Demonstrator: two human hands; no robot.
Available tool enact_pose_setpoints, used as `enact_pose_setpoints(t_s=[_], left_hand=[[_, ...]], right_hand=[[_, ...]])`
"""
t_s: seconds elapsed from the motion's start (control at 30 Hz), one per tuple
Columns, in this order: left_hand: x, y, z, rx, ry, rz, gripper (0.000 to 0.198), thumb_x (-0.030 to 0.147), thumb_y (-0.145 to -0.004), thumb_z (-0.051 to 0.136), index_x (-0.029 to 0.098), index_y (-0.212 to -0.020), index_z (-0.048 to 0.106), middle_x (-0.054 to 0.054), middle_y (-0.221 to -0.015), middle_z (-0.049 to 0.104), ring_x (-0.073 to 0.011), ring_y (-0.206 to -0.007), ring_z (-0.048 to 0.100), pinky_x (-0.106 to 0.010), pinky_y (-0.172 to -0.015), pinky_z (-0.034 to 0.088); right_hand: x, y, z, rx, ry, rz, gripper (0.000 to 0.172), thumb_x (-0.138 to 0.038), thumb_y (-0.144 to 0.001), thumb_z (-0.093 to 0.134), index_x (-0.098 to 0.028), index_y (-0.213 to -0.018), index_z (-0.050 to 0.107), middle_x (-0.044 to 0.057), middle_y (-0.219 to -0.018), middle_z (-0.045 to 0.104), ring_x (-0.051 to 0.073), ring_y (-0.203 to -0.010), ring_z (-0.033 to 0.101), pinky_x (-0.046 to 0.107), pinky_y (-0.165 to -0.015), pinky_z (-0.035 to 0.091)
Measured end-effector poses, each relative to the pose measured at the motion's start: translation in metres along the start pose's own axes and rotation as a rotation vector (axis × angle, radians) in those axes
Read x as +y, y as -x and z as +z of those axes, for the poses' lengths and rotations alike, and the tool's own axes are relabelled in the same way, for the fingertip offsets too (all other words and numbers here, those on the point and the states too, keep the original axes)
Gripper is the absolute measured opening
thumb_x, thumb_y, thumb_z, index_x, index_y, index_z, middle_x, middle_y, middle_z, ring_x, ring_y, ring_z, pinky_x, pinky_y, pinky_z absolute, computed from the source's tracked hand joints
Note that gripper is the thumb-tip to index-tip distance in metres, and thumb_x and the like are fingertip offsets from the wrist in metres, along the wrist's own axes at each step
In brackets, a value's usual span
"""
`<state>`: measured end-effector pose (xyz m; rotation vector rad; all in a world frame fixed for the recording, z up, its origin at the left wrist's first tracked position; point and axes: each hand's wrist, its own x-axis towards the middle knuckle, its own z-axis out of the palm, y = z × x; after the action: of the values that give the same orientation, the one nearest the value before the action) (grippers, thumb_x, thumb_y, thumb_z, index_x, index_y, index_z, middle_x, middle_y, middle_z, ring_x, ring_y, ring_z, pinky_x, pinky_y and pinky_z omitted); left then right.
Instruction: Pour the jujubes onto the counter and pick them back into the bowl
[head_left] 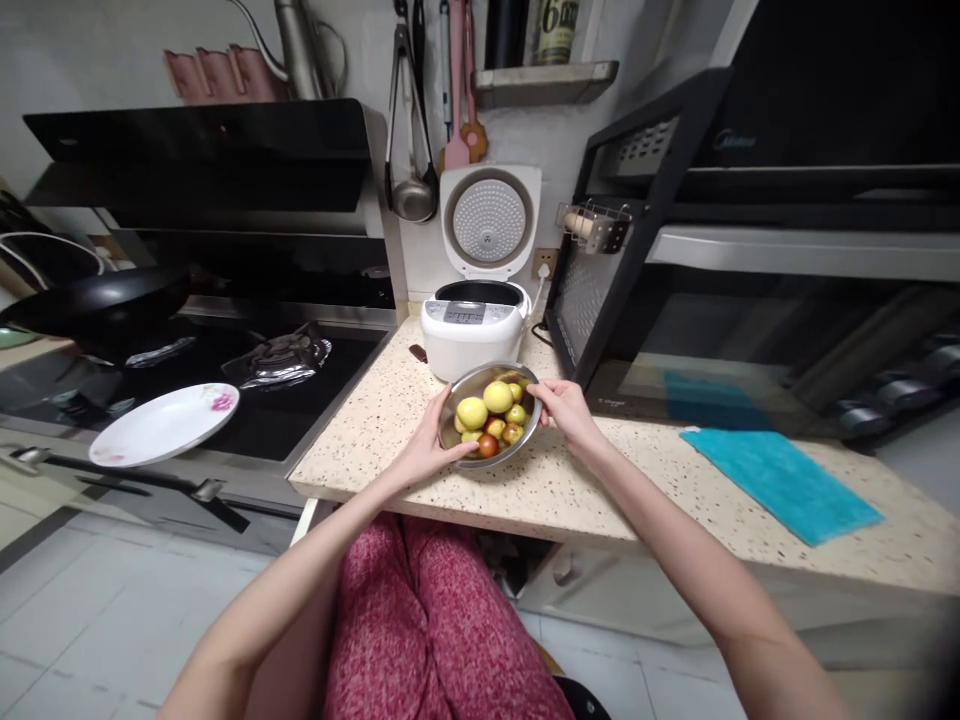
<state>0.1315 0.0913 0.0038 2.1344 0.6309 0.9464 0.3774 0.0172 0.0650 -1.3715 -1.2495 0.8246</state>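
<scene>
Both hands grip a round metal bowl by its rim, slightly tilted toward me above the speckled counter. My left hand has its thumb over the near left rim, with the other fingers along the outer left side. On the right side, my right hand pinches the rim between thumb and fingers. Several yellow-green and reddish-brown round fruits, which look like jujubes, lie in the bowl. Directly behind stands a white rice cooker with its lid raised; the inside of its pot is mostly hidden.
To the left, a white oval plate with a pink flower rests at the edge of the black stove. A wok sits behind it. A blue cloth lies on the counter at right, before an oven.
</scene>
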Motion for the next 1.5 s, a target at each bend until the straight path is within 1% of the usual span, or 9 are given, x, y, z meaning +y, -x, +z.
enact_pose_setpoints(t_s=[0.13,0.33,0.4,0.53,0.6,0.7,0.93,1.23,1.5], left_hand=[[-0.003,-0.001,0.005,-0.054,0.055,0.026,0.105,0.051,-0.082,0.077,0.026,-0.161,0.012,-0.017,-0.165,0.025,-0.0391,-0.152,0.029,-0.06,-0.126,0.027],[0.002,0.008,0.003,-0.082,0.132,-0.074,0.108,0.052,-0.082,0.076,0.022,-0.161,0.009,-0.021,-0.166,0.021,-0.0396,-0.152,0.029,-0.061,-0.124,0.029],[0.003,0.007,0.003,-0.086,0.13,-0.055,0.108,0.051,-0.081,0.078,0.022,-0.161,0.012,-0.021,-0.165,0.022,-0.0404,-0.151,0.031,-0.062,-0.124,0.029],[0.0,0.005,0.003,-0.084,0.108,0.021,0.104,0.05,-0.081,0.079,0.025,-0.161,0.017,-0.019,-0.162,0.028,-0.0398,-0.15,0.031,-0.06,-0.125,0.026],[-0.002,0.005,0.004,-0.078,0.111,0.038,0.104,0.05,-0.081,0.079,0.025,-0.16,0.017,-0.019,-0.16,0.03,-0.0399,-0.149,0.033,-0.061,-0.125,0.026],[-0.005,0.004,0.004,-0.071,0.11,0.04,0.104,0.05,-0.08,0.079,0.025,-0.16,0.017,-0.019,-0.158,0.033,-0.0395,-0.148,0.034,-0.06,-0.124,0.028],[-0.006,0.003,0.004,-0.058,0.108,0.043,0.093,0.051,-0.08,0.079,0.025,-0.155,0.03,-0.017,-0.156,0.036,-0.0384,-0.145,0.04,-0.059,-0.122,0.032],[-0.001,0.004,0.003,-0.059,0.069,0.005,0.096,0.051,-0.079,0.079,0.023,-0.156,0.029,-0.018,-0.157,0.035,-0.039,-0.145,0.039,-0.058,-0.122,0.033],[-0.011,0.004,0.004,-0.038,0.048,0.049,0.1,0.05,-0.075,0.083,0.027,-0.156,0.029,-0.017,-0.158,0.034,-0.0397,-0.146,0.038,-0.059,-0.121,0.033]], right_hand=[[-0.02,0.004,-0.009,0.111,0.014,0.004,0.04,-0.046,-0.075,0.067,-0.022,-0.049,0.048,-0.003,-0.035,0.047,0.009,-0.032,0.043,0.021,-0.037,0.035],[-0.048,0.0,-0.016,0.137,0.091,0.028,0.038,-0.033,-0.072,0.068,-0.02,-0.045,0.046,-0.003,-0.032,0.045,0.008,-0.029,0.043,0.018,-0.032,0.029],[-0.053,-0.002,-0.016,0.131,0.123,0.034,0.037,-0.03,-0.073,0.067,-0.02,-0.044,0.046,-0.003,-0.031,0.044,0.008,-0.029,0.044,0.018,-0.032,0.03],[-0.061,-0.003,-0.016,0.118,0.184,0.053,0.037,-0.026,-0.073,0.064,-0.02,-0.041,0.045,-0.003,-0.03,0.042,0.008,-0.028,0.043,0.018,-0.032,0.031],[-0.065,-0.001,-0.016,0.121,0.209,0.051,0.037,-0.025,-0.072,0.063,-0.021,-0.04,0.044,-0.002,-0.029,0.042,0.008,-0.027,0.042,0.018,-0.031,0.031],[-0.071,0.0,-0.016,0.129,0.238,0.049,0.037,-0.023,-0.071,0.062,-0.021,-0.04,0.044,-0.003,-0.029,0.042,0.008,-0.027,0.042,0.018,-0.03,0.032],[-0.082,-0.005,-0.016,0.155,0.279,0.081,0.038,-0.022,-0.071,0.065,-0.022,-0.04,0.043,-0.003,-0.027,0.04,0.009,-0.027,0.046,0.017,-0.029,0.035],[-0.094,-0.017,-0.017,0.15,0.305,0.124,0.038,-0.019,-0.071,0.066,-0.021,-0.039,0.045,-0.002,-0.028,0.041,0.01,-0.027,0.047,0.018,-0.029,0.036],[-0.1,-0.023,-0.02,0.132,0.323,0.158,0.041,-0.018,-0.071,0.072,-0.02,-0.039,0.046,-0.004,-0.027,0.039,0.009,-0.026,0.047,0.015,-0.029,0.038]])
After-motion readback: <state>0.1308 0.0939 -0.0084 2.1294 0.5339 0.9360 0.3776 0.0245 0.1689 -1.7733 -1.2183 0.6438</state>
